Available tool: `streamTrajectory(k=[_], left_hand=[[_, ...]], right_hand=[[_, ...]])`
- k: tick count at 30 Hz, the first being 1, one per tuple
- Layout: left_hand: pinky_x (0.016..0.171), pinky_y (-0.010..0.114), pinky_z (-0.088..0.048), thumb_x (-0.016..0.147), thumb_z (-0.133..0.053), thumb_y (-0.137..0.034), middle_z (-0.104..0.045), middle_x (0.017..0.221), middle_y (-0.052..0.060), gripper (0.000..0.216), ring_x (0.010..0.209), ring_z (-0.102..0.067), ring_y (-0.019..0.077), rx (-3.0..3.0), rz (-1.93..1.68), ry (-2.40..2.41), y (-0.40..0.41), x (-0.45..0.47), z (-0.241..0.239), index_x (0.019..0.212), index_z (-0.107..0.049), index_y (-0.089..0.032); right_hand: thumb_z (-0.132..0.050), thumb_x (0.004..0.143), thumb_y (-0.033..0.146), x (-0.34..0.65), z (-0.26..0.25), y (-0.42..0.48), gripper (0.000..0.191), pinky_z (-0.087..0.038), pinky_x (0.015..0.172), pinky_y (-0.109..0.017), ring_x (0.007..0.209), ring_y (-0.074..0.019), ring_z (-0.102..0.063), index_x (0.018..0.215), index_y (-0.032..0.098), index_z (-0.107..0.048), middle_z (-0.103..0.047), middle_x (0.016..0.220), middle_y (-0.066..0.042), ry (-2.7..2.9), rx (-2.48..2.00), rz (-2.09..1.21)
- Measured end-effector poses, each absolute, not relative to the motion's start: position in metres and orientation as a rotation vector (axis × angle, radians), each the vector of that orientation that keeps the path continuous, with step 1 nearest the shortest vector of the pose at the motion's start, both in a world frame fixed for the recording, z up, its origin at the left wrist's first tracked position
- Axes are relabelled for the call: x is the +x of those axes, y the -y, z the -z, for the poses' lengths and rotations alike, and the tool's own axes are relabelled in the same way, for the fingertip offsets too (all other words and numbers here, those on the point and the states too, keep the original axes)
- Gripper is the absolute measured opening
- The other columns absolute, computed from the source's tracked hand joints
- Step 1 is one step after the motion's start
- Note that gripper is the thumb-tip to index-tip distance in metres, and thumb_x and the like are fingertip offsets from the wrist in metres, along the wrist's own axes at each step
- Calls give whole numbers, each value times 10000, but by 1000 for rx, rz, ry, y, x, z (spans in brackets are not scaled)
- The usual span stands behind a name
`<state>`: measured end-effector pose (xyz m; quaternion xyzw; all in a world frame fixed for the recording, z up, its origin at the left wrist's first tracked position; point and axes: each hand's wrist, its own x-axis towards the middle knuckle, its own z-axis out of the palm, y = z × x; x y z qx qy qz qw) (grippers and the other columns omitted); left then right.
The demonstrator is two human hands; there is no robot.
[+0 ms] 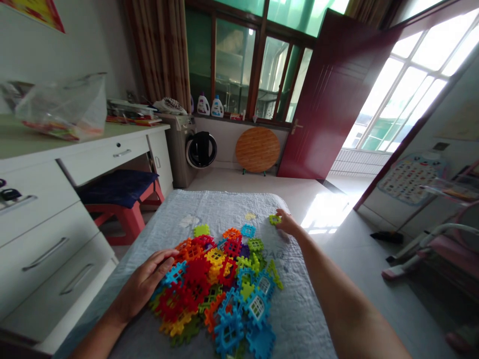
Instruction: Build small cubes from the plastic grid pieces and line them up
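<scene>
A pile of coloured interlocking plastic tiles (220, 284) lies on a table covered with a pale blue-grey quilted cloth (299, 319). My left hand (144, 284) rests flat against the pile's left side, fingers spread and touching red and blue tiles. My right hand (287, 223) reaches to the far right part of the cloth and pinches a single green tile (275, 219). Loose tiles, a green one (201, 230) and a blue one (248, 230), lie just beyond the pile.
A white desk with drawers (48, 219) stands on the left, with a clear plastic bag (63, 107) on top and a red stool with blue cushion (119, 197) beneath. A dark red door (333, 99), a round wooden tabletop (257, 149) and a pink chair (445, 249) stand around.
</scene>
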<state>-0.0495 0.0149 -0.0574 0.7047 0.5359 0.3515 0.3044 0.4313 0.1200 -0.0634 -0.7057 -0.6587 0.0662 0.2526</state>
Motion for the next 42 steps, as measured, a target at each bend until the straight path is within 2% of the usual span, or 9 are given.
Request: streamTrajectory(k=[5,10,15,19,26,30,34,38,42], left_hand=[[1059,375,-378,837,-449,-573,-604,1233,36,462,1202,-506,257,1868,-934,-1411,-16,-50,61,1109,-636,-250],[1060,352,-377,828,-450,-586,-603,1232,21,459,1202,-507,248,1866,-936,-1434,-15,-49,61,1091,-642,-263],[1045,338,-394,828,-447,-583,-617,1213,19,454,1186,-525,242,1890,-938,-1450,-15,-48,59,1077,-651,-262],[1048,346,-392,836,-442,-581,-612,1215,21,455,1188,-521,237,1883,-930,-1445,-15,-47,59,1085,-644,-258],[1065,394,-369,835,-444,-587,-614,1204,51,480,1183,-518,258,1853,-940,-1441,-14,-46,59,1084,-644,-229],[1069,397,-365,838,-447,-578,-608,1212,44,468,1188,-514,251,1859,-948,-1439,-16,-47,62,1092,-634,-232],[1063,382,-376,838,-449,-572,-613,1209,32,456,1180,-526,244,1870,-948,-1448,-17,-48,64,1096,-631,-243],[1052,372,-393,831,-451,-578,-623,1197,25,458,1170,-539,241,1889,-956,-1453,-17,-48,63,1086,-640,-248],[1052,376,-393,827,-447,-584,-629,1187,26,465,1168,-541,242,1901,-959,-1452,-17,-47,62,1073,-647,-243]], right_hand=[[-604,559,69,439,74,-117,703,-429,848,-306,961,-197,-579,1240,219,-511,-637,1148,-49,1802,-1911,-205],[-537,661,136,430,84,-106,657,-377,925,-364,1101,-241,-520,1301,258,-452,-591,1235,-61,1738,-1943,-167],[-525,693,159,418,86,-105,640,-334,957,-403,1177,-275,-458,1319,262,-441,-581,1251,-67,1659,-2027,-87],[-546,688,164,418,83,-109,650,-333,950,-406,1179,-281,-453,1322,262,-444,-588,1238,-69,1688,-2051,-92],[-578,648,137,423,72,-110,636,-373,900,-347,1081,-241,-501,1267,258,-495,-625,1158,-22,1761,-2019,-127],[-574,647,141,423,68,-104,666,-375,907,-357,1115,-245,-475,1293,265,-472,-578,1232,-29,1799,-2012,-125],[-580,657,178,423,67,-100,618,-358,939,-397,1178,-272,-429,1265,260,-507,-516,1325,-36,1866,-2018,-137],[-590,670,210,423,65,-102,583,-360,953,-399,1193,-262,-427,1246,275,-519,-533,1317,-16,1879,-2018,-156],[-575,672,162,423,64,-107,584,-355,961,-397,1197,-251,-439,1241,284,-523,-577,1271,-7,1909,-2010,-163]])
